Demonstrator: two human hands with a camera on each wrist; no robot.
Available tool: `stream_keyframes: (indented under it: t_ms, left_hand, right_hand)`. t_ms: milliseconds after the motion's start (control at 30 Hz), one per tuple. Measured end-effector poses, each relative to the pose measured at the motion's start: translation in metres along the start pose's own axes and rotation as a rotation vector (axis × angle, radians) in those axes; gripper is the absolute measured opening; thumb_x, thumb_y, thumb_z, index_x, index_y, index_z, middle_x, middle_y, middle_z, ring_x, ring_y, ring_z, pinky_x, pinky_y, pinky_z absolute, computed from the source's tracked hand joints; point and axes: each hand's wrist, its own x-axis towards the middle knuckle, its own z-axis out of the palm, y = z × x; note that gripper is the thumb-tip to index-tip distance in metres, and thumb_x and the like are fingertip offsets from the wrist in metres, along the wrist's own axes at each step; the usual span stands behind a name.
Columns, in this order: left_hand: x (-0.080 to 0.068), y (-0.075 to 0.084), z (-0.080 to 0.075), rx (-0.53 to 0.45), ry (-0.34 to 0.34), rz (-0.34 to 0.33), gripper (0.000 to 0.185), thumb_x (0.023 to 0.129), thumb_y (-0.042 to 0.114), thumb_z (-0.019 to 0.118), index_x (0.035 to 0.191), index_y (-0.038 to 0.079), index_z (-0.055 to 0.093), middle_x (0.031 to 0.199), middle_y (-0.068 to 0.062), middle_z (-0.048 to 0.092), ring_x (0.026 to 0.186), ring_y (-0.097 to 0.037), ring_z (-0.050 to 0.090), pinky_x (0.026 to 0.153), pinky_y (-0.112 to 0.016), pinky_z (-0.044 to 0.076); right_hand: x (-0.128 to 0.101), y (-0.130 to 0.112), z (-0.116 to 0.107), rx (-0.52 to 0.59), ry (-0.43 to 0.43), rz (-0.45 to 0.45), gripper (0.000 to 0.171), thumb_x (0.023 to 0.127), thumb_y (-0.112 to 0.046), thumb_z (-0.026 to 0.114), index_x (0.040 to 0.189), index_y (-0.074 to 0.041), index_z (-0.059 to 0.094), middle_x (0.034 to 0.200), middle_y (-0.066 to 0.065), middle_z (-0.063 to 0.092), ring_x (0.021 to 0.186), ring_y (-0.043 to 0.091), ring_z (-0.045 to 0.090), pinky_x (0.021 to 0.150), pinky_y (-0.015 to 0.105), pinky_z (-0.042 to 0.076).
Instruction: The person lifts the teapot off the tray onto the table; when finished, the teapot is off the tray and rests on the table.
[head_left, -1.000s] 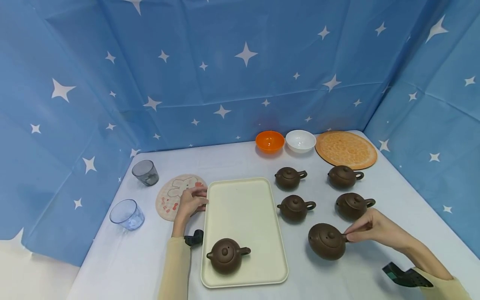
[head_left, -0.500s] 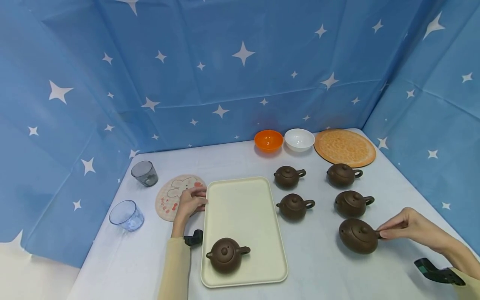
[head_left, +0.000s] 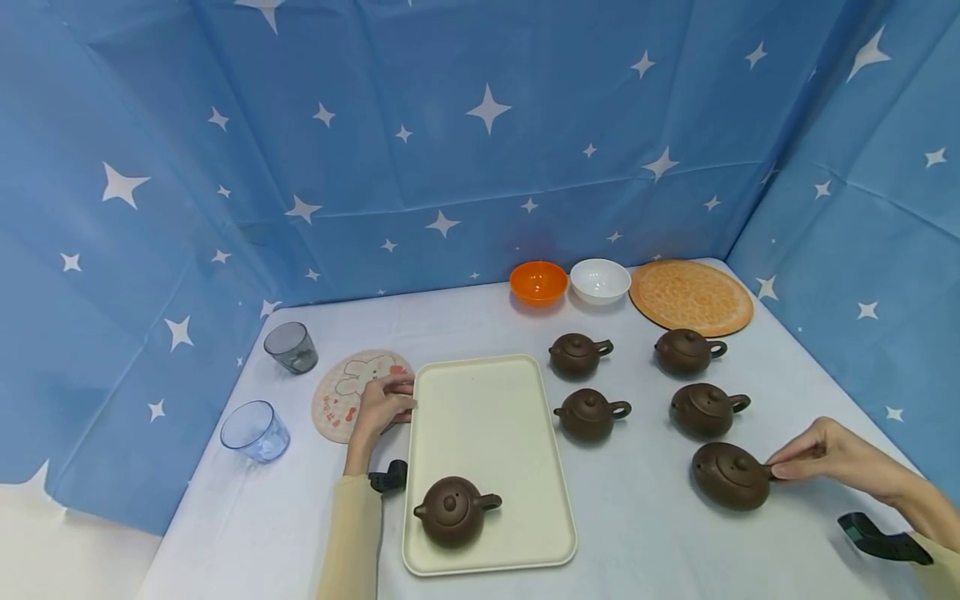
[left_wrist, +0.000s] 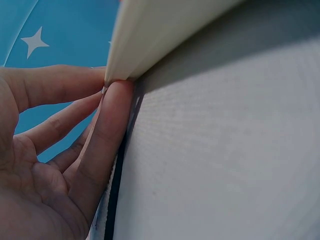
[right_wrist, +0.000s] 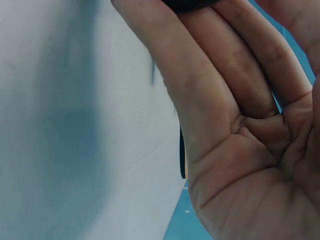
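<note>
Fingertips of the right hand (head_left: 828, 457) pinch the handle of a brown teapot (head_left: 731, 476), which sits upright on the bench (head_left: 660, 542); this grip is grasping the pot by its handle alone, the palm well clear of the body. In the right wrist view the fingers (right_wrist: 235, 75) run up to a dark shape at the top edge, and little else of the pot shows. Just beyond that grip stands a second teapot (head_left: 705, 409), and farther out a third (head_left: 686, 351). Off to its left are two more teapots (head_left: 590, 414) (head_left: 577, 354), set one behind the other.

The left hand (head_left: 382, 404) holds the far left corner of the cream tray (head_left: 487, 417); the left wrist view shows the thumb and fingers (left_wrist: 107, 130) pinching the tray's rim (left_wrist: 150, 45), so this grip is grasping the tray. Nearer the person than this grip, a teapot (head_left: 453, 510) rests on the tray's near end. Just to the left of the hand lies a round mat with a rabbit drawing (head_left: 352, 387); farther left stand a grey tumbler (head_left: 291, 346) and a clear blue tumbler (head_left: 255, 430).

At the far edge of the bench sit an orange bowl (head_left: 538, 282), a white bowl (head_left: 600, 280) and an orange round mat (head_left: 692, 297), before a blue starred backdrop (head_left: 480, 150).
</note>
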Motion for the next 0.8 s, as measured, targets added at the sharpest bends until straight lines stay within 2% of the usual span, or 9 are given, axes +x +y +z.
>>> stream_keyframes:
  t_ms: [133, 300, 433, 800]
  left_hand:
    - [0.0003, -0.0003, 0.0007, 0.001, -0.005, -0.007, 0.048, 0.079, -0.007, 0.064, 0.126, -0.004, 0.058, 0.106, -0.024, 0.06, 0.067, -0.017, 0.065, 0.061, -0.032, 0.06]
    - [0.0049, -0.006, 0.0006, 0.011, 0.017, -0.005, 0.046, 0.079, -0.006, 0.065, 0.124, -0.001, 0.06, 0.103, -0.019, 0.061, 0.064, -0.013, 0.063, 0.056, -0.025, 0.058]
    - [0.0061, -0.0059, -0.0002, 0.013, 0.016, 0.005, 0.047, 0.078, -0.007, 0.065, 0.125, -0.002, 0.06, 0.104, -0.021, 0.061, 0.064, -0.013, 0.063, 0.056, -0.024, 0.058]
    - [0.0043, -0.0068, -0.0001, 0.017, 0.02, 0.006, 0.046, 0.078, -0.006, 0.065, 0.124, -0.001, 0.061, 0.101, -0.018, 0.061, 0.064, -0.013, 0.063, 0.056, -0.026, 0.058]
  right_hand:
    - [-0.0004, 0.001, 0.0011, -0.023, 0.018, 0.024, 0.024, 0.09, 0.008, 0.056, 0.1, -0.001, 0.076, 0.094, -0.001, 0.074, 0.084, 0.01, 0.07, 0.067, 0.024, 0.058]
    - [0.0006, -0.0011, 0.0024, -0.086, 0.055, 0.059, 0.022, 0.089, 0.007, 0.058, 0.096, -0.002, 0.076, 0.091, -0.004, 0.075, 0.081, 0.008, 0.07, 0.065, 0.023, 0.057]
    - [0.0015, -0.0013, 0.0029, -0.095, 0.057, 0.036, 0.023, 0.088, 0.009, 0.057, 0.095, -0.001, 0.076, 0.09, -0.003, 0.075, 0.08, 0.008, 0.069, 0.063, 0.023, 0.056]
    - [0.0028, -0.0041, 0.0043, -0.143, 0.064, 0.055, 0.021, 0.087, 0.007, 0.059, 0.095, -0.003, 0.076, 0.088, -0.007, 0.074, 0.078, 0.006, 0.068, 0.061, 0.021, 0.053]
